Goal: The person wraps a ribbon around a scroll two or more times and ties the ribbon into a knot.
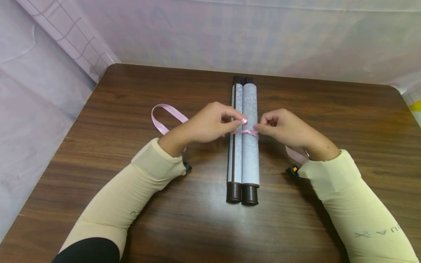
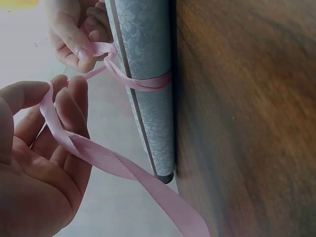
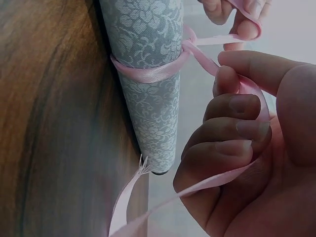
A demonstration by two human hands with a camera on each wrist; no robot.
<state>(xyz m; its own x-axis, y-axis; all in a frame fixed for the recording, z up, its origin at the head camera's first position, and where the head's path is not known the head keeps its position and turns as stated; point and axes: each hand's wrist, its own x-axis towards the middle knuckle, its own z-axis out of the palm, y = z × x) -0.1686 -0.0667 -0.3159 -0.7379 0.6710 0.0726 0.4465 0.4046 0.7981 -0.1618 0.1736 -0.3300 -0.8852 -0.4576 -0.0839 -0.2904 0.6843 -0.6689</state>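
A rolled hanging scroll (image 1: 250, 160) lies lengthwise on the table, its two rolls side by side, in pale blue-grey floral brocade with dark brown end knobs. Round its middle runs a pink ribbon (image 3: 153, 74), crossed over itself on top. From the left, my left hand (image 1: 213, 124) pinches one end of the ribbon between thumb and fingers just above the crossing. On the other side my right hand (image 1: 283, 128) pinches the other end, its remaining fingers curled over the ribbon in the right wrist view. Both tails trail from the hands, the right one frayed at its tip.
Brown wood-grain table (image 1: 131, 219) lies under everything. A loop of the left ribbon tail (image 1: 169, 109) stands out beyond the left wrist. Pale patterned sheeting (image 1: 263, 40) hangs behind the far edge. Small dark devices (image 1: 292, 171) sit at the wrists, below the cream sleeves.
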